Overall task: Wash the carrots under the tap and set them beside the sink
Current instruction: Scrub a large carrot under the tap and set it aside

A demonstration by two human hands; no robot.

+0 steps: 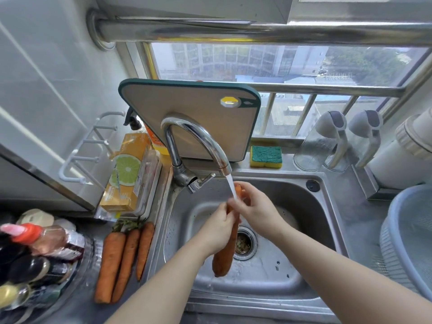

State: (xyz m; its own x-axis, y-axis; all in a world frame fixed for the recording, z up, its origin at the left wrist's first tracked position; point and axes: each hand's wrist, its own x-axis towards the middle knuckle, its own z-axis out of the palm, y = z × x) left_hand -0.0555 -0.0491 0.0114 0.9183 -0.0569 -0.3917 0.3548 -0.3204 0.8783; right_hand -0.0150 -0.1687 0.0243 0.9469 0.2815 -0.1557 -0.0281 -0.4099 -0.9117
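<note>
Water from the tap (198, 146) runs onto the thin end of the carrot (228, 249) I'm holding over the sink (327, 220), its thick end hanging down toward the drain (244, 243). My left hand (218, 232) is wrapped around its middle, and my right hand (256, 206) pinches and rubs the upper part just under the stream. Three more carrots (124, 260) lie side by side on the counter to the left of the sink, right at its edge; whether those are already washed I can't tell. The main risk, I think, is slip: the carrot is wet and tapered, and if my left hand loosens while the right rubs, it could slide down into the basin and land on the scraps in the drain. Water could also splash off it onto the counter and the bottles (35, 253) beyond the carrots.
</note>
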